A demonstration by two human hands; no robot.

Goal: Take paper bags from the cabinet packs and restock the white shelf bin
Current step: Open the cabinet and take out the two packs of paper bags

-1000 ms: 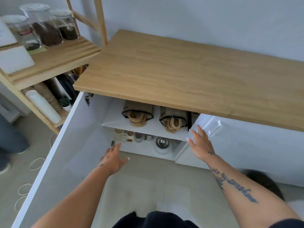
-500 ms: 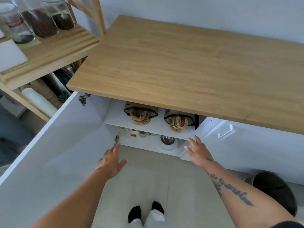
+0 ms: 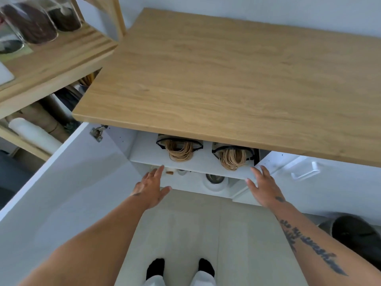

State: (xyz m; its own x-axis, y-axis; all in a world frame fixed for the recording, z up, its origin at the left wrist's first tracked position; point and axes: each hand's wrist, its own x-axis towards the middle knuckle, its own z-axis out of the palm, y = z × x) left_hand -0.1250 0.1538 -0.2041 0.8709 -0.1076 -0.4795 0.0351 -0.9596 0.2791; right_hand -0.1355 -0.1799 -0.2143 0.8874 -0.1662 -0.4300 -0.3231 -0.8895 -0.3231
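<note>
Two packs of brown paper bags lie side by side on the white cabinet shelf (image 3: 148, 155) under the wooden countertop (image 3: 237, 79). The left pack (image 3: 179, 148) and the right pack (image 3: 233, 156) both show bundles of tan twine handles toward me. My left hand (image 3: 151, 187) is open, fingers spread, just below the shelf's front edge and left of the left pack. My right hand (image 3: 262, 185) is open too, its fingertips at the shelf edge beside the right pack. Neither hand holds anything. The white shelf bin is out of view.
The open white cabinet door (image 3: 61, 193) stretches along my left. A closed white door with a handle (image 3: 305, 173) is on the right. Small cups and a metal bowl (image 3: 214, 179) sit on the lower shelf. Glass jars (image 3: 31, 23) stand on a wooden rack at left.
Both hands have risen toward the shelf's front edge. The camera has tilted down and my feet now show on the floor.
</note>
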